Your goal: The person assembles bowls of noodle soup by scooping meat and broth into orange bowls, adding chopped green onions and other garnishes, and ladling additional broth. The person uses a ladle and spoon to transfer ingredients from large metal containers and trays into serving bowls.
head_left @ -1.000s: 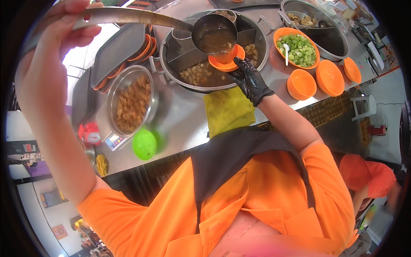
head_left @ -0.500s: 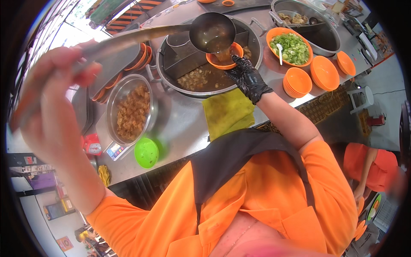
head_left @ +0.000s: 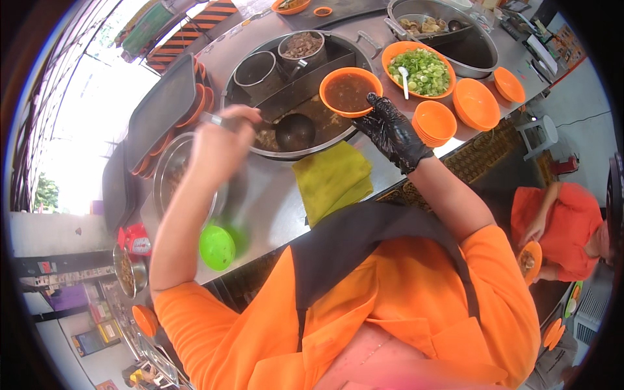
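Note:
My bare left hand (head_left: pixel 224 144) is closed around the handle of a dark metal ladle (head_left: pixel 296 133). The ladle's cup hangs low over the near part of a large divided pot (head_left: pixel 348 134) of brown soup. In a black glove, my right hand (head_left: pixel 395 133) grips an orange bowl (head_left: pixel 372 112) by its near right side, thumb at the rim. Brown broth fills this bowl, held above the pot's right side. Inside the pot's far part stand two metal strainers; one strainer (head_left: pixel 300 62) has chopped meat in it.
Right of the pot are a bowl of chopped green onions (head_left: pixel 416 75) with a white spoon, stacked orange bowls (head_left: pixel 434 123) and a second pot (head_left: pixel 487 55). Nearer me lie a yellow-green cloth (head_left: pixel 331 179) and a green bowl (head_left: pixel 216 248). A co-worker (head_left: pixel 559 218) holds a bowl at right.
My left hand has lowered the ladle from above the orange bowl to the pot. My right hand has raised the bowl, now full of broth, slightly clear of the pot.

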